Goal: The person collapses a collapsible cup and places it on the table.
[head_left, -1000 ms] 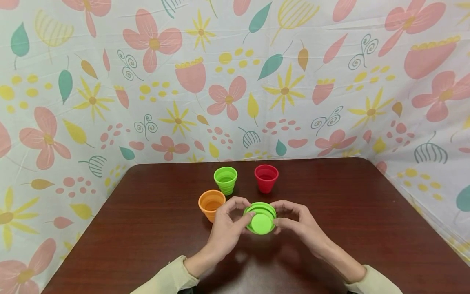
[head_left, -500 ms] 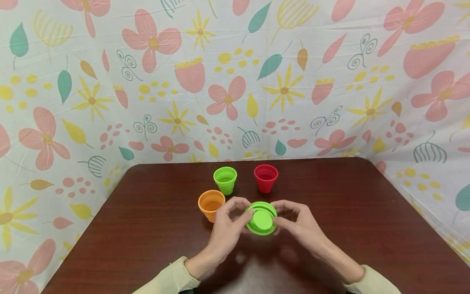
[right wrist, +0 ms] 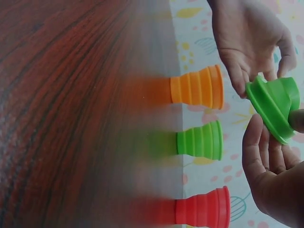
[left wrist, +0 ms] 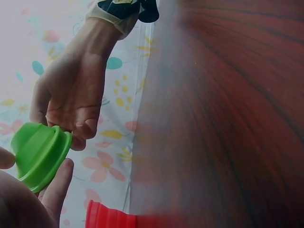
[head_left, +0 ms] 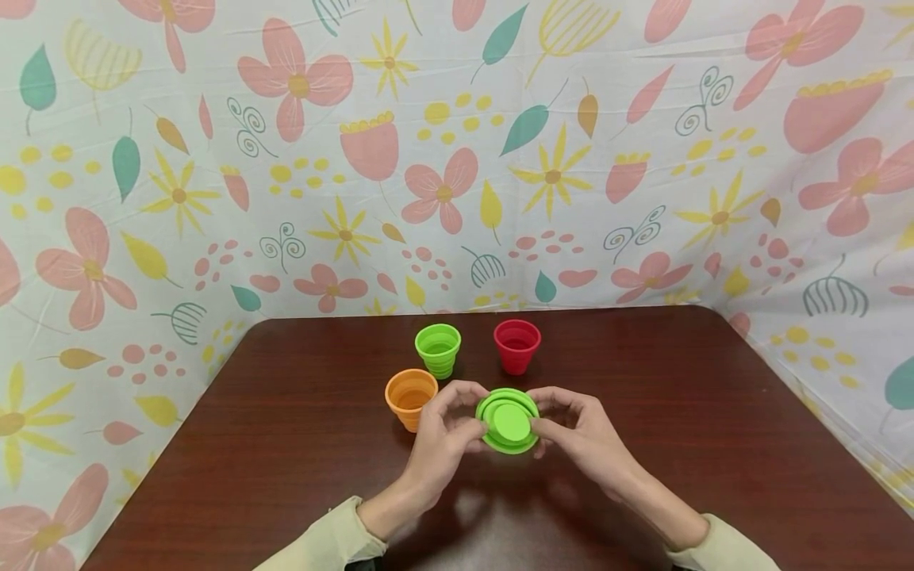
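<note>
Between both hands, above the table, is a green collapsible cup [head_left: 511,422], partly folded, its round base turned toward the head camera. My left hand [head_left: 444,444] pinches its left edge, thumb on the base side and fingers behind the rim. On the right edge my right hand [head_left: 581,432] grips it the same way. In the right wrist view the green collapsible cup [right wrist: 275,107] looks tilted, its base pushed out unevenly from the wide rim. An orange cup [head_left: 410,396] stands just behind my left hand, which overlaps it in the head view.
Farther back on the dark wooden table [head_left: 286,444] stand an upright green cup [head_left: 439,349] and a red cup [head_left: 517,346], both extended. A floral cloth [head_left: 443,95] hangs behind the table and along its sides.
The held cup's base has shifted and its face now looks more level and centred in the rim. My left thumb has moved down toward the cup's left edge. The standing cups stay put.
</note>
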`<state>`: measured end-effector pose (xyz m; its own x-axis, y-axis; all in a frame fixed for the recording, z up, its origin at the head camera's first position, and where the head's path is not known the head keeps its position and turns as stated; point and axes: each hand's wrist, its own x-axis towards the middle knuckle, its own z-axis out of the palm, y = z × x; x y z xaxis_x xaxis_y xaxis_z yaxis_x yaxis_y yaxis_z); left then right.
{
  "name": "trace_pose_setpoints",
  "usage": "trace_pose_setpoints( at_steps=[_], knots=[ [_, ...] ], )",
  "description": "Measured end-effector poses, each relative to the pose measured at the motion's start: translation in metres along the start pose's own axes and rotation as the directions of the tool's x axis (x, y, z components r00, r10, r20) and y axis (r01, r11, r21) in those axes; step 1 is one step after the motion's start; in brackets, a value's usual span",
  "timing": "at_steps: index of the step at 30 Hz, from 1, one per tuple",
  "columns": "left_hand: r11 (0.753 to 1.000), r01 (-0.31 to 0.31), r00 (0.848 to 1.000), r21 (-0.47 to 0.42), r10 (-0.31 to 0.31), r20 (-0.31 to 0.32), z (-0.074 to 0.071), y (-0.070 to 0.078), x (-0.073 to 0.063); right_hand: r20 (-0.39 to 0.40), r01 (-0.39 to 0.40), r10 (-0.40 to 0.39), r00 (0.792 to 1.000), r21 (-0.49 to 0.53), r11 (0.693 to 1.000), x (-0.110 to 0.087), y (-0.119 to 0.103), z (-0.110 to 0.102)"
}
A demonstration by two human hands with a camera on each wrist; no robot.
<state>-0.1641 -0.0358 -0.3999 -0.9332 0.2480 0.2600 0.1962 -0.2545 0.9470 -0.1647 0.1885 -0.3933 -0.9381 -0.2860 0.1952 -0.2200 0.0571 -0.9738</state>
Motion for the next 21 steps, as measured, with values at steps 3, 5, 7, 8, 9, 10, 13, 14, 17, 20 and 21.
trace_pose_setpoints(
  at_steps=[3, 5, 7, 8, 9, 10, 13, 14, 17, 20, 21],
  knots=[
    [1.0, -0.002, 1.0, 0.01, 0.002, -0.006, -0.0004, -0.0003, 0.0006, -0.005, -0.007, 0.007, 1.0, -0.015, 1.0, 0.0004, 0.0002, 0.001],
    [1.0, -0.001, 1.0, 0.026, 0.001, -0.011, -0.0006, -0.0004, 0.0009, -0.006, -0.013, 0.013, 1.0, -0.02, 1.0, 0.0006, 0.0002, 0.0017],
    [0.999, 0.001, 1.0, 0.043, 0.0, -0.018, -0.0005, -0.0004, 0.0011, -0.004, -0.017, 0.017, 1.0, -0.02, 1.0, 0.0005, -0.0001, 0.0022],
    [0.999, 0.001, 1.0, 0.054, 0.0, -0.022, -0.0004, -0.0005, 0.0012, -0.002, -0.019, 0.019, 1.0, -0.019, 1.0, 0.0004, -0.0003, 0.0023],
    [0.998, 0.001, 1.0, 0.059, 0.0, -0.025, -0.0003, -0.0005, 0.0012, 0.003, -0.019, 0.019, 1.0, -0.016, 1.0, 0.0003, -0.0005, 0.0025],
    [0.998, 0.001, 1.0, 0.063, 0.001, -0.027, -0.0001, -0.0006, 0.0013, 0.009, -0.02, 0.02, 1.0, -0.01, 1.0, 0.0001, -0.0008, 0.0025],
    [0.998, -0.003, 0.999, 0.069, 0.005, -0.036, 0.0005, -0.0009, 0.0016, 0.042, -0.021, 0.02, 0.999, 0.033, 0.999, -0.0003, -0.0016, 0.0023],
    [0.998, -0.002, 0.999, 0.065, 0.004, -0.039, 0.0005, -0.0012, 0.0017, 0.058, -0.022, 0.019, 0.998, 0.052, 0.998, -0.0004, -0.0019, 0.0022],
    [0.998, -0.002, 0.999, 0.055, 0.005, -0.044, 0.0009, -0.0009, 0.0018, 0.102, -0.015, 0.003, 0.995, 0.109, 0.994, -0.0008, -0.003, 0.0027],
    [0.999, 0.003, 0.999, 0.046, -0.001, -0.045, 0.0015, -0.0004, 0.0019, 0.118, -0.006, -0.008, 0.993, 0.124, 0.992, -0.001, -0.0033, 0.0033],
    [0.999, 0.008, 0.999, 0.042, -0.006, -0.043, 0.0016, -0.0003, 0.0017, 0.117, -0.005, -0.009, 0.993, 0.124, 0.992, -0.0009, -0.003, 0.0035]
  ],
)
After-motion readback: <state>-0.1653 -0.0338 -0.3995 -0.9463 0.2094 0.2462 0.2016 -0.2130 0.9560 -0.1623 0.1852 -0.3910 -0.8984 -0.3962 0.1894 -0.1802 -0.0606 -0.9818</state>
